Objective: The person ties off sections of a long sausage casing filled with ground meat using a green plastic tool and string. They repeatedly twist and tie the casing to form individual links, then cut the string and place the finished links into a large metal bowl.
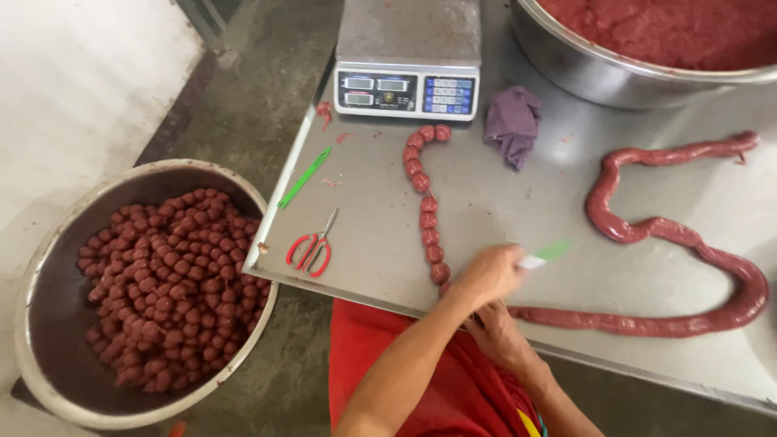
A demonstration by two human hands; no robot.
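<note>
A long red sausage (pixel 647 231) snakes over the steel table (pixel 372 235). Its left part is tied off into a chain of small round links (pixel 427 218) running up toward the scale. My left hand (pixel 488 275) is at the near end of that chain and pinches a blurred green and white strip (pixel 544 254). Just below it, at the table's front edge, my right hand (pixel 502 333) grips the untied sausage where it meets the last link.
A digital scale (pixel 407 61) stands at the back, with a purple rag (pixel 512 121) beside it and a big steel bowl of red mince (pixel 647 48) at the back right. Red-handled scissors (pixel 312 247) and green strips (pixel 303 178) lie left. A floor bowl (pixel 48 291) holds several sausage balls.
</note>
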